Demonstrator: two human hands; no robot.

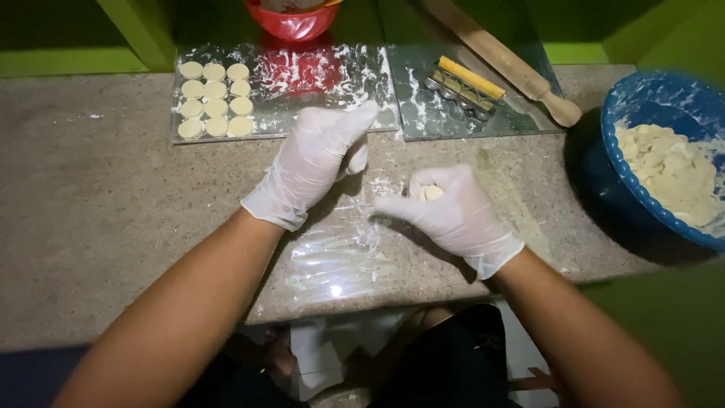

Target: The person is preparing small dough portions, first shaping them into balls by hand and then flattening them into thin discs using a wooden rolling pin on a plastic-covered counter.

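Counter point(98, 211): stone, floured at centre, with a clear plastic sheet point(332, 257) under your hands.

Blue bowl point(642, 189), right edge of frame: full of pale dough scraps.

Two glass boards, top centre. Left board point(302, 83) carries twelve dough discs point(215, 98) in neat rows at its left end. Right board point(438, 113) carries a metal cutter point(461, 87); a rolling pin point(506, 60) lies diagonally beside it. Red bowl point(291, 19) at top edge.

Hands gloved, apart.
- Your left hand point(313, 162): centre frame, fingers loosely extended, holding nothing visible.
- Your right hand point(453, 211): just right of centre, curled closed around a small dough piece point(430, 193), which peeks out near the thumb.

Judgement: keep the grip light so the piece stays even, turn it against the glove rather than squeezing, and match the size of the discs already laid out. Work over the sheet.
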